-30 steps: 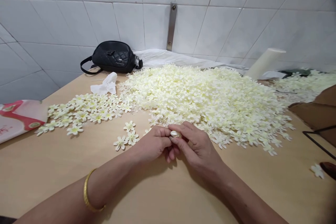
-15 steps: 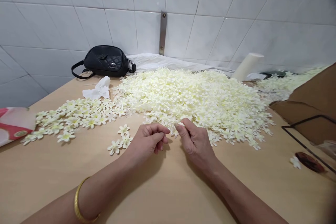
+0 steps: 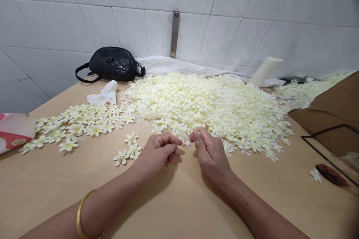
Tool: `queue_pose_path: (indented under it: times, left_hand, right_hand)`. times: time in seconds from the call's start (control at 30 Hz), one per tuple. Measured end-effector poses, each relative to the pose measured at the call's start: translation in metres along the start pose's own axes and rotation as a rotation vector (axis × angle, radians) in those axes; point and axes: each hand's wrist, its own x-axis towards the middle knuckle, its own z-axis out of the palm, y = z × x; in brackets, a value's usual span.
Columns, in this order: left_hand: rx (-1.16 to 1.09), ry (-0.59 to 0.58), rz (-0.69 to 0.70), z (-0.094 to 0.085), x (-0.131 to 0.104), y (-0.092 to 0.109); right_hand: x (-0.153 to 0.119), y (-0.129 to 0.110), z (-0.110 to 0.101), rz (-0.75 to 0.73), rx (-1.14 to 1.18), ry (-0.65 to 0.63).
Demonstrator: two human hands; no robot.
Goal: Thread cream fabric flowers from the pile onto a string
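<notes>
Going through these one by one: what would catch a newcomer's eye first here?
Probably the big heap of pale flowers, spread over the far side of the table. Just in front of it are the left hand and right hand, with a gap between them. The black bag also stands out, at back left near the tiled wall.

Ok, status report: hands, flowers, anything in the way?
Left hand, right hand apart, both curled; can't tell if holding anything. Flower pile just beyond. Three loose flowers beside left hand; no obstruction seen between hands.
</notes>
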Motion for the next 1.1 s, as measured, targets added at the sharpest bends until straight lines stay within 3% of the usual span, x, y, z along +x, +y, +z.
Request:
queue_pose_path:
  times: [0.23, 0.37, 0.47, 0.6, 0.8, 0.87, 0.97, 1.1]
  left_hand:
    - [-0.036, -0.055, 0.005, -0.001, -0.001, 0.002]
    - [-0.12, -0.189, 0.031, -0.004, 0.0, -0.002]
    - [-0.183, -0.228, 0.037, -0.005, 0.002, -0.004]
    - [-0.258, -0.181, 0.029, -0.006, 0.004, -0.005]
    - [-0.258, -0.01, 0.037, -0.002, 0.002, -0.002]
    - [-0.227, 0.01, 0.047, -0.002, 0.002, -0.001]
    - [-0.128, -0.034, 0.062, -0.004, 0.001, -0.001]
    - [-0.119, -0.069, 0.085, -0.007, 0.003, 0.0]
  right_hand:
    - [0.0, -0.002, 0.005, 0.07, 0.13, -0.035]
    - [0.003, -0.005, 0.009, -0.018, 0.316, -0.052]
    - [0.003, -0.008, 0.012, -0.051, 0.377, -0.139]
    - [0.002, -0.01, 0.013, -0.014, 0.428, -0.225]
    - [0.002, -0.002, 0.014, 0.185, 0.377, -0.011]
    - [0.001, -0.001, 0.015, 0.203, 0.318, -0.002]
    - [0.0, -0.003, 0.015, 0.245, 0.382, -0.101]
    - [0.004, -0.003, 0.011, 0.286, 0.733, -0.321]
